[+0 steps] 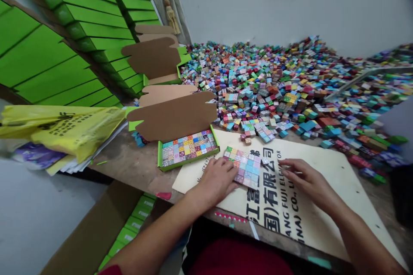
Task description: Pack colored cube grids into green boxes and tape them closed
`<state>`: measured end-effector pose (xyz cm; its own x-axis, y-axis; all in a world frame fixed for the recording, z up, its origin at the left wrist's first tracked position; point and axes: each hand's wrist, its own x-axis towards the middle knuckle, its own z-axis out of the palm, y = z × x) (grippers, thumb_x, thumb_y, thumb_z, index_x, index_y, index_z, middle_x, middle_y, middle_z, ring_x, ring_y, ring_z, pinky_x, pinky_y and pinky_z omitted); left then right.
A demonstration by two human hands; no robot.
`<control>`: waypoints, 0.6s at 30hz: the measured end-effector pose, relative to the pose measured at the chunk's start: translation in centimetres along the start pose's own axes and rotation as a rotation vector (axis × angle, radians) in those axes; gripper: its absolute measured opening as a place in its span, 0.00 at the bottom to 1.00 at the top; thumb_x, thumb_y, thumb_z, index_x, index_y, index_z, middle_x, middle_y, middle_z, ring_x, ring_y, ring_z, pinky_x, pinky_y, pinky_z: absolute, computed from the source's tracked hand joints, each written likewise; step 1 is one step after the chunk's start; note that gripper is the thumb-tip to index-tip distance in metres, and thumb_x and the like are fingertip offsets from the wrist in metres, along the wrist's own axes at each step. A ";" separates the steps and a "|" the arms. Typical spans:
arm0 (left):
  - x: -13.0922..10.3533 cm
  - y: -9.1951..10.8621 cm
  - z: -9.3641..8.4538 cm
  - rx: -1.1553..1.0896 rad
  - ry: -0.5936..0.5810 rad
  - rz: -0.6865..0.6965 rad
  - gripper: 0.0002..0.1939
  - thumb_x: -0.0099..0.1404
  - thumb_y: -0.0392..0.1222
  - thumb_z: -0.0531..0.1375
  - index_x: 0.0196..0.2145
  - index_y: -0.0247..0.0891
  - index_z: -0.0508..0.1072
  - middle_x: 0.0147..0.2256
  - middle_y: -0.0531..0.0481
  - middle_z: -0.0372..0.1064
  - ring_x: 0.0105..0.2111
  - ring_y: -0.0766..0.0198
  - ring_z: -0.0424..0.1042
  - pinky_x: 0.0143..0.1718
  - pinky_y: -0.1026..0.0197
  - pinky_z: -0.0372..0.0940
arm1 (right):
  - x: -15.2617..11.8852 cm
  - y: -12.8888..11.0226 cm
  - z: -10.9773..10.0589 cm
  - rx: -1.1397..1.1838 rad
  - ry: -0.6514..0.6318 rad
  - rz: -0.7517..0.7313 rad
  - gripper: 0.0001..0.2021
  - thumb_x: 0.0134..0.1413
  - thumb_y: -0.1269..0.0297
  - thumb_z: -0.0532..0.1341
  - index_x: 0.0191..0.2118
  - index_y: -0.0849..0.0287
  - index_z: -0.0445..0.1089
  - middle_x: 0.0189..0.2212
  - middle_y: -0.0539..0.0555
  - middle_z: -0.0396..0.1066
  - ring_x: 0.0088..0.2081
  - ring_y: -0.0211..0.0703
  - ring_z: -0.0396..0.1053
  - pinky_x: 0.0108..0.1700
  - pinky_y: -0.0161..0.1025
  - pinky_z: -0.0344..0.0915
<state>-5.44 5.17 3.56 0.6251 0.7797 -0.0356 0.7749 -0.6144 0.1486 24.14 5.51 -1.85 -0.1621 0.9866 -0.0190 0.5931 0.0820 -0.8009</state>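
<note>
A flat, tightly packed block of small patterned cubes [247, 166] lies on a cream printed sheet [309, 219]. My left hand [215, 182] is at its left side, fingers bent against the edge and thumb along the lower corner. To the right of the block, my right hand [308, 182] hovers over the sheet with fingers apart and nothing visible in them. A small pale cube [265, 160] sits between the block and my right fingertips. Behind my left hand, an open green box [158, 161] with a raised brown lid [174, 116] holds rows of similar cubes.
A large heap of loose coloured cubes [258, 81] spreads along the wall. Another open box [155, 58] stands behind the first. Stacked green boxes [87, 21] rise at the left, above a yellow bag [77, 133]. A carton [97, 223] with green boxes sits below the table edge.
</note>
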 end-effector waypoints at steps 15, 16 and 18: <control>4.8 0.0 1.2 -0.156 0.031 0.196 0.50 0.46 0.66 0.64 0.60 0.42 0.53 0.61 0.40 0.51 0.61 0.41 0.45 0.58 0.40 0.43 | 4.0 -3.2 2.9 -0.420 -0.047 -0.107 0.13 0.52 0.65 0.56 0.45 0.54 0.68 0.40 0.54 0.67 0.39 0.45 0.67 0.40 0.39 0.62; 5.2 -0.1 1.9 -0.178 0.008 0.207 0.53 0.44 0.68 0.63 0.61 0.42 0.51 0.62 0.39 0.47 0.62 0.40 0.42 0.59 0.38 0.40 | 4.0 -3.0 2.6 -0.453 -0.044 -0.103 0.12 0.53 0.65 0.56 0.43 0.54 0.69 0.39 0.54 0.67 0.39 0.45 0.68 0.39 0.39 0.62; 5.7 -0.3 2.9 -0.214 -0.019 0.219 0.54 0.45 0.70 0.61 0.62 0.42 0.49 0.63 0.40 0.45 0.63 0.40 0.40 0.60 0.37 0.36 | 3.8 -2.1 1.3 -0.548 0.021 -0.077 0.11 0.54 0.63 0.56 0.42 0.54 0.69 0.39 0.54 0.68 0.38 0.46 0.67 0.38 0.40 0.62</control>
<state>-1.83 9.48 0.41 0.7785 0.6276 0.0020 0.5850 -0.7269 0.3596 21.24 8.89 -1.03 -0.2083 0.9771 0.0436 0.9047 0.2095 -0.3710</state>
